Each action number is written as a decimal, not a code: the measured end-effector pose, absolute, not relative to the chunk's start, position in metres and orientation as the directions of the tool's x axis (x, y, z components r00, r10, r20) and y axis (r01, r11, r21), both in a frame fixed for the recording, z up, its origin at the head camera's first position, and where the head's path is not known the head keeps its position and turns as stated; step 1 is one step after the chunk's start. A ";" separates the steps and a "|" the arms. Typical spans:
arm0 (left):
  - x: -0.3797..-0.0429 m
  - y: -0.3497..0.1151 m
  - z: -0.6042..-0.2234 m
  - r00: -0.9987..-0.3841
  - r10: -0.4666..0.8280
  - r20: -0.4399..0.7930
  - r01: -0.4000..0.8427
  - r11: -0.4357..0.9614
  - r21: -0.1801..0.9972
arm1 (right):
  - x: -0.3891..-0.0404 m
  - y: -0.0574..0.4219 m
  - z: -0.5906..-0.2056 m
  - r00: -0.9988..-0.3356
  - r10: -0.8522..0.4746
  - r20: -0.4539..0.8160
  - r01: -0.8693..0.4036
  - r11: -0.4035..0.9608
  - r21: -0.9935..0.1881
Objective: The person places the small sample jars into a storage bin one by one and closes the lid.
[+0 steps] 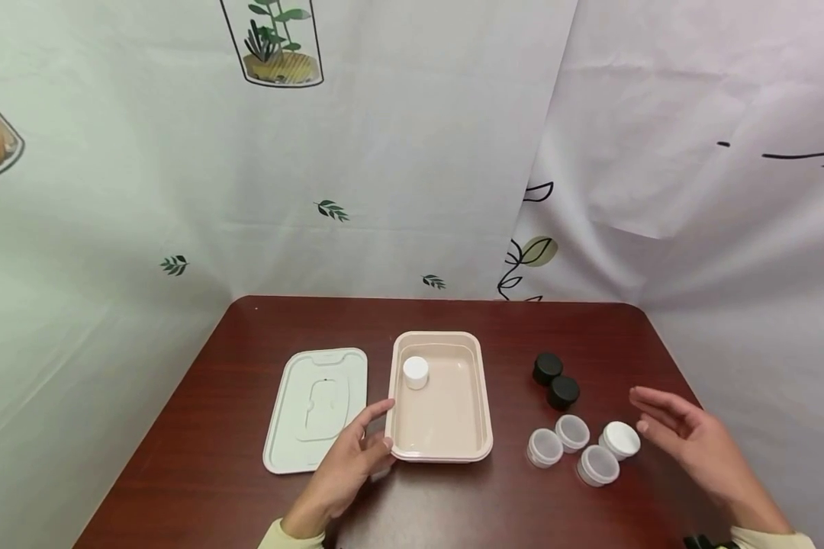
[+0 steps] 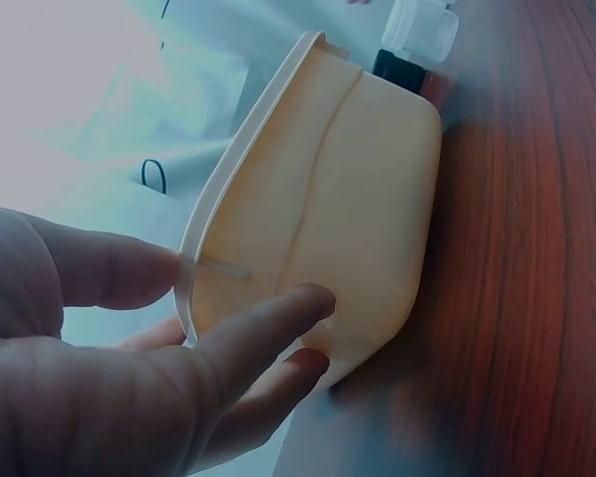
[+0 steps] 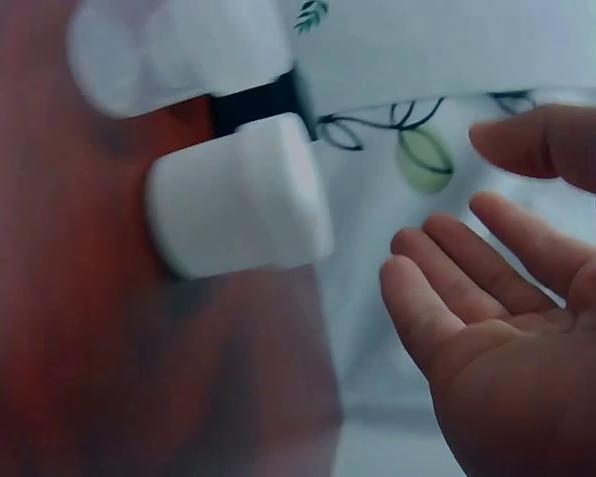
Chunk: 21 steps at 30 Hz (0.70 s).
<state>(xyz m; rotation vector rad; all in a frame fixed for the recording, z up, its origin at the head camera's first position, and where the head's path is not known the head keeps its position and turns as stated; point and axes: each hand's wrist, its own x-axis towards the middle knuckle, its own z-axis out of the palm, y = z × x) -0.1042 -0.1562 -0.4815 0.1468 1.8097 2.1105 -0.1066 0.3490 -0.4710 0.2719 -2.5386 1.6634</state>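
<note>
My left hand [image 1: 352, 463] holds the front left corner of a beige rectangular tub [image 1: 442, 415]. In the left wrist view the thumb touches the tub's rim while other fingers lie along its outer wall [image 2: 377, 189]. A white round jar [image 1: 415, 371] sits inside the tub, near its back left. My right hand [image 1: 693, 441] hovers over the table's right side with nothing in it, fingers spread a little from the thumb. Nearest to it is a white lidded jar [image 1: 619, 440], shown beside the fingertips in the right wrist view [image 3: 240, 202].
Three clear jars with frosted lids [image 1: 598, 465] stand left of the white jar. Behind them are two black jars [image 1: 563, 392]. A pale flat lid [image 1: 319, 408] lies left of the tub on the dark red table [image 1: 501, 503]. Printed white cloth [image 1: 398, 152] hangs behind.
</note>
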 end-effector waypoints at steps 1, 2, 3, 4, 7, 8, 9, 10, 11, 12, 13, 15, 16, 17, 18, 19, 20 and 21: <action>-0.104 -0.156 -0.482 -0.932 0.331 -0.150 -0.198 -0.117 0.973 | -0.104 0.352 -0.476 -0.979 -0.113 0.169 -0.200 0.378 -0.904; -0.104 -0.156 -0.482 -0.932 0.331 -0.148 -0.196 -0.117 0.974 | -0.102 0.354 -0.481 -0.978 -0.134 0.161 -0.199 0.353 -0.914; -0.104 -0.156 -0.482 -0.932 0.331 -0.146 -0.194 -0.116 0.974 | -0.100 0.355 -0.485 -0.977 -0.153 0.151 -0.193 0.316 -0.929; -0.104 -0.156 -0.482 -0.933 0.330 -0.147 -0.194 -0.115 0.974 | -0.099 0.355 -0.490 -0.975 -0.172 0.137 -0.181 0.274 -0.945; -0.104 -0.156 -0.483 -0.933 0.324 -0.155 -0.202 -0.116 0.973 | -0.096 0.354 -0.500 -0.976 -0.194 0.095 -0.134 0.194 -0.972; -0.104 -0.156 -0.483 -0.933 0.324 -0.156 -0.203 -0.116 0.972 | -0.095 0.354 -0.501 -0.979 -0.187 0.076 -0.111 0.189 -0.976; -0.104 -0.156 -0.483 -0.933 0.324 -0.157 -0.204 -0.115 0.972 | -0.094 0.353 -0.503 -0.984 -0.171 0.050 -0.084 0.199 -0.976; -0.104 -0.156 -0.483 -0.933 0.322 -0.160 -0.206 -0.115 0.972 | -0.094 0.353 -0.504 -0.988 -0.151 0.020 -0.054 0.225 -0.973; -0.104 -0.156 -0.484 -0.933 0.321 -0.162 -0.207 -0.112 0.972 | -0.093 0.352 -0.505 -0.991 -0.130 -0.009 -0.024 0.250 -0.968; -0.103 -0.156 -0.484 -0.933 0.320 -0.162 -0.207 -0.111 0.972 | -0.093 0.351 -0.506 -0.993 -0.109 -0.038 0.007 0.276 -0.961; -0.103 -0.156 -0.484 -0.933 0.319 -0.164 -0.208 -0.109 0.972 | -0.093 0.351 -0.507 -0.994 -0.084 -0.064 0.035 0.306 -0.951; -0.103 -0.155 -0.484 -0.934 0.317 -0.167 -0.210 -0.104 0.972 | -0.092 0.349 -0.509 -0.995 -0.036 -0.096 0.077 0.353 -0.933; -0.103 -0.155 -0.484 -0.934 0.315 -0.169 -0.211 -0.104 0.972 | -0.093 0.348 -0.510 -0.994 -0.019 -0.106 0.091 0.370 -0.925; -0.103 -0.155 -0.484 -0.934 0.314 -0.170 -0.211 -0.102 0.972 | -0.093 0.347 -0.511 -0.994 -0.003 -0.112 0.102 0.379 -0.920; -0.103 -0.155 -0.484 -0.934 0.313 -0.171 -0.212 -0.104 0.972 | -0.093 0.346 -0.512 -0.993 0.010 -0.119 0.113 0.388 -0.915; -0.103 -0.155 -0.484 -0.934 0.312 -0.172 -0.214 -0.105 0.971 | -0.094 0.346 -0.512 -0.992 0.025 -0.126 0.126 0.391 -0.912; -0.103 -0.155 -0.484 -0.934 0.312 -0.173 -0.216 -0.108 0.971 | -0.094 0.346 -0.513 -0.990 0.035 -0.136 0.138 0.391 -0.910; -0.103 -0.155 -0.484 -0.934 0.312 -0.172 -0.216 -0.110 0.970 | -0.094 0.345 -0.513 -0.988 0.045 -0.147 0.153 0.393 -0.907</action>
